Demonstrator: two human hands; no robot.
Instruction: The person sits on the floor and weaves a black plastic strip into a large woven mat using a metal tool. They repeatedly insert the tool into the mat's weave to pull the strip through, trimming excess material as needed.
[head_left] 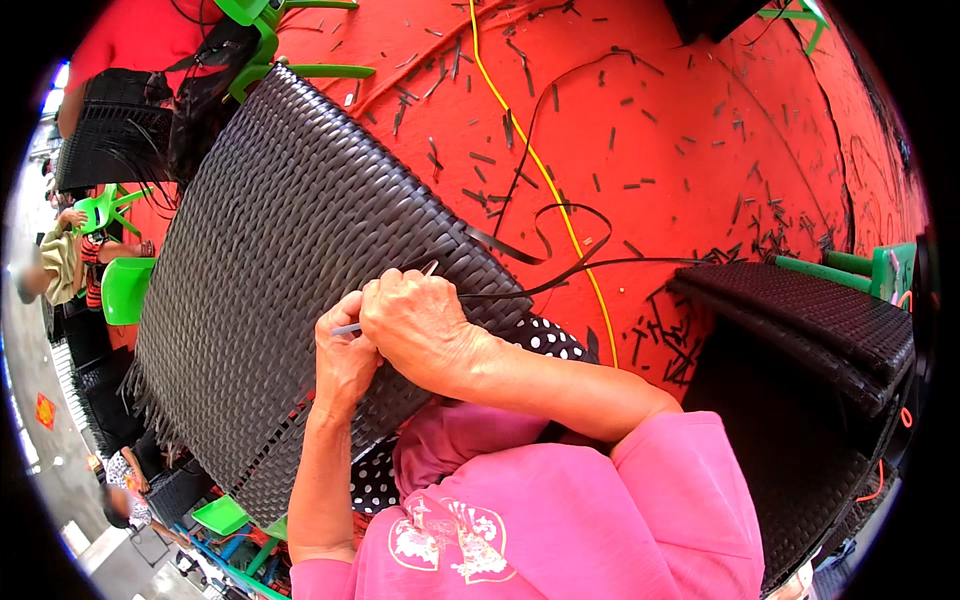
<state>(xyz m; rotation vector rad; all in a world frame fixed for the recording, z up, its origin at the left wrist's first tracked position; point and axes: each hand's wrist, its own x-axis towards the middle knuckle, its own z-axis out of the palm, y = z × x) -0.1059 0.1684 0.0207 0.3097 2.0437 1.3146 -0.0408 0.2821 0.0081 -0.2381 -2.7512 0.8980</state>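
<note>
A large dark grey woven wicker panel (270,210) leans across my lap, with loose strip ends along its lower left edge. Both hands meet over its right-hand part. My right hand (415,325) is closed in a fist around a slim tool (346,329); a pale end shows on the left, and a small metal-looking tip stands above the knuckles. Pressed against it, my left hand (345,350) has its fingers bent closed, and what they pinch is hidden. A dark flat weaving strip (510,296) runs from beside my right hand toward the right.
Red floor covering (640,130) is littered with short dark strip cuttings, and a yellow cord (545,175) crosses it. Dark woven furniture (800,310) stands at right. Green plastic chairs (128,290) and several other people are at left; one in red (130,40) sits close at upper left.
</note>
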